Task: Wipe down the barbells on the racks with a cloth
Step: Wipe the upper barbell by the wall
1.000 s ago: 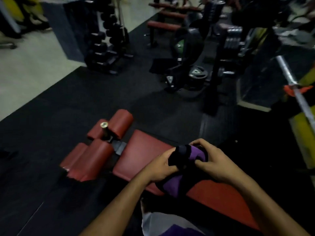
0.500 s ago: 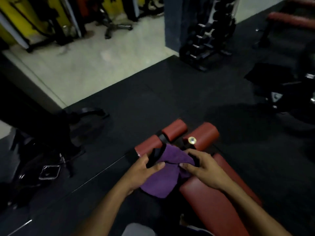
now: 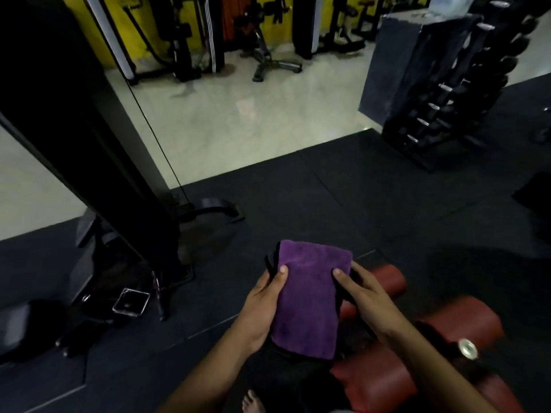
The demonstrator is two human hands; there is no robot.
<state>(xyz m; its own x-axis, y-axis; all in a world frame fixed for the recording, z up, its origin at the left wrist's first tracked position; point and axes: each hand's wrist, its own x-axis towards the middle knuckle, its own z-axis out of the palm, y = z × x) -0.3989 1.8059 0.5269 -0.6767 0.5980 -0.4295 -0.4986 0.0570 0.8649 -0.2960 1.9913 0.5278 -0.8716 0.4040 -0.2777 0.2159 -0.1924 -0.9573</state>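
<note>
A purple cloth (image 3: 310,296) with black edging, folded into a long rectangle, is held flat in front of me over the dark floor mat. My left hand (image 3: 262,305) grips its left edge, thumb on top. My right hand (image 3: 362,296) grips its right edge, thumb on top as well. No barbell is in view.
A red padded bench (image 3: 423,347) with roller pads lies at lower right. A black machine column (image 3: 98,162) with a cable stands at left, its base feet on the mat. A dumbbell rack (image 3: 453,93) stands at upper right. Pale tiled floor (image 3: 244,123) lies beyond. A bare foot (image 3: 253,402) shows below.
My view has swung left, away from the barbell rack to the bench's left side. The cloth went from bunched in both hands to folded flat between them.
</note>
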